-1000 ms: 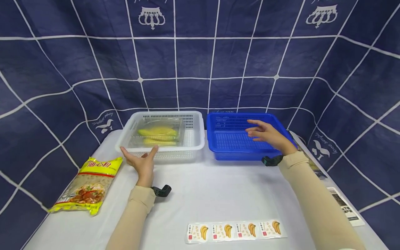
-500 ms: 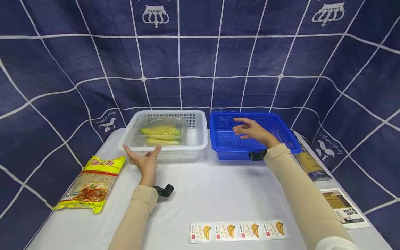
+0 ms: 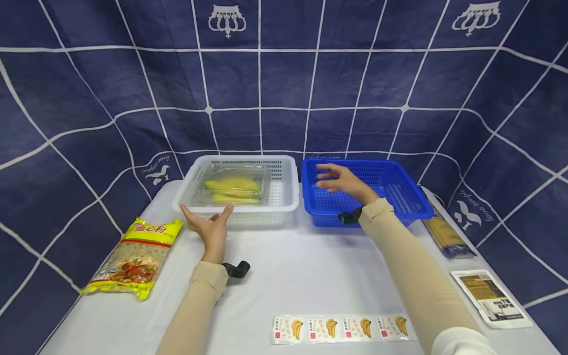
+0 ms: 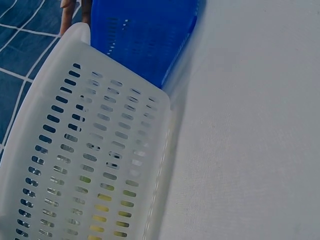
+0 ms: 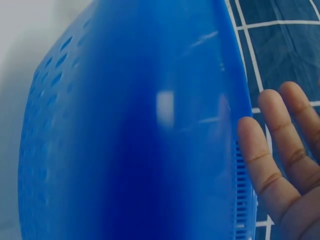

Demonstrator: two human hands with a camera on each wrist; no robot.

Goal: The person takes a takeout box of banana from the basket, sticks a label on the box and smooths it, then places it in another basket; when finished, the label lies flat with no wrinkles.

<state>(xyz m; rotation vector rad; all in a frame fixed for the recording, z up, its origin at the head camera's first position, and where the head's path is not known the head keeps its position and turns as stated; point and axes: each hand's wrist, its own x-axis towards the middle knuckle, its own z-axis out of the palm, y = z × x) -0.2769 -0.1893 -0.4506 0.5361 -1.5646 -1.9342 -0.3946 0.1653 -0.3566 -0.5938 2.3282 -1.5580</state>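
Note:
My left hand (image 3: 209, 230) is at the front wall of a white plastic basket (image 3: 271, 209), thumb and index finger spread wide, tips at the rim. Whether it presses on the wall cannot be told; the left wrist view shows the basket's slotted side (image 4: 100, 145) but not this hand. Inside the basket lies a clear plastic box (image 3: 262, 172) with yellow-green corn cobs (image 3: 232, 186). Over the blue plastic basket (image 3: 399, 197) hangs my right hand (image 3: 341, 182), fingers loosely extended and holding nothing. In the right wrist view its fingers (image 5: 282, 127) are beside the blue rim.
A yellow bag of pasta (image 3: 135, 259) lies on the left. A strip of banana-printed packets (image 3: 341, 329) lies at the front. On the right are a brown-and-blue package (image 3: 448, 231) and a white packet (image 3: 490, 298). A dark blue checked cloth (image 3: 288, 84) hangs behind.
My right hand has moved left over the blue basket, towards the white one. The left hand keeps its place at the white basket. The head view has shifted slightly.

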